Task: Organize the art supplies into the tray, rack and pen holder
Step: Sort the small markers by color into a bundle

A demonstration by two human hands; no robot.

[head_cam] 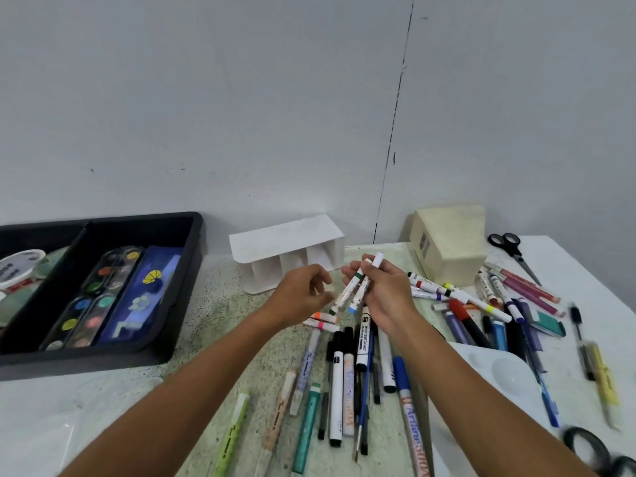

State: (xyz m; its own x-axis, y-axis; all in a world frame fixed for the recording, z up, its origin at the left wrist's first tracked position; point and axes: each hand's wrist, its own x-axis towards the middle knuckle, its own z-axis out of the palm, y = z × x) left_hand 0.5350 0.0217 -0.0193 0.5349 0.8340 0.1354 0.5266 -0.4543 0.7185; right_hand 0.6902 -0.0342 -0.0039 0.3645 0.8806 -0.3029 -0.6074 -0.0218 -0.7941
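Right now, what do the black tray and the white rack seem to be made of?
Black tray: probably moulded plastic, matte; rounded corners, dull sheen. White rack: probably thin plastic or coated sheet, matte; flat thin dividers, smooth curved edge. Cannot tell for certain.

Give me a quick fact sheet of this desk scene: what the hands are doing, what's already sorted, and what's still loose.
right hand: holds two white markers
left hand: open, empty, beside the markers
black tray: left, holds paint palettes
white rack: against the wall, slots look empty
loose pens: scattered on the table in front
scissors: far right, by a cream box
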